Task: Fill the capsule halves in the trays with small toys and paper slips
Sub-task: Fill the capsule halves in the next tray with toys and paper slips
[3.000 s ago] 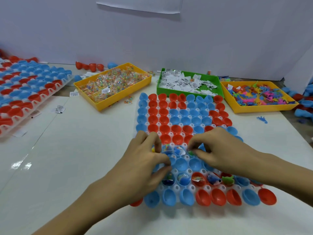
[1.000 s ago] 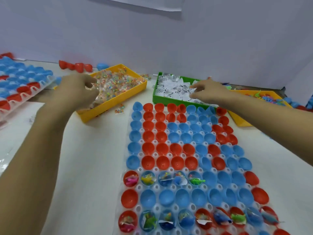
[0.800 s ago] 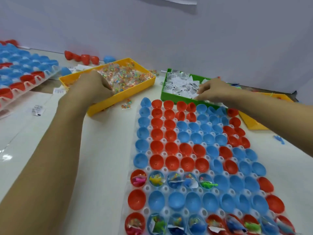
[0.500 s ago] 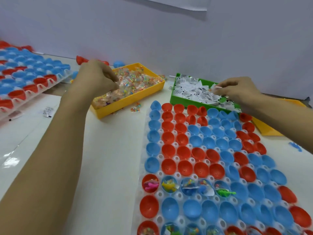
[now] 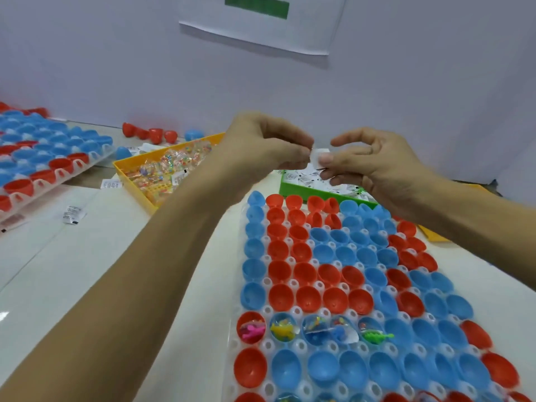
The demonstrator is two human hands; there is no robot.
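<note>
The left hand (image 5: 261, 143) and right hand (image 5: 374, 161) meet in the air, both pinching one small paper slip (image 5: 318, 156). Separating a single slip cleanly would help. The tray (image 5: 293, 348) of capsule halves (image 5: 307, 271) lies on the bench below and nearer the person, mostly unfilled.

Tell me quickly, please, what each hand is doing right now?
Left hand: pinches the paper slip.
Right hand: pinches the same slip.

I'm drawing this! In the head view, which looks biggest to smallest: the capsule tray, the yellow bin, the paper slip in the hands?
1. capsule tray, by far.
2. yellow bin, though it sits farther away.
3. paper slip, tiny, pinched between both hands.
</note>
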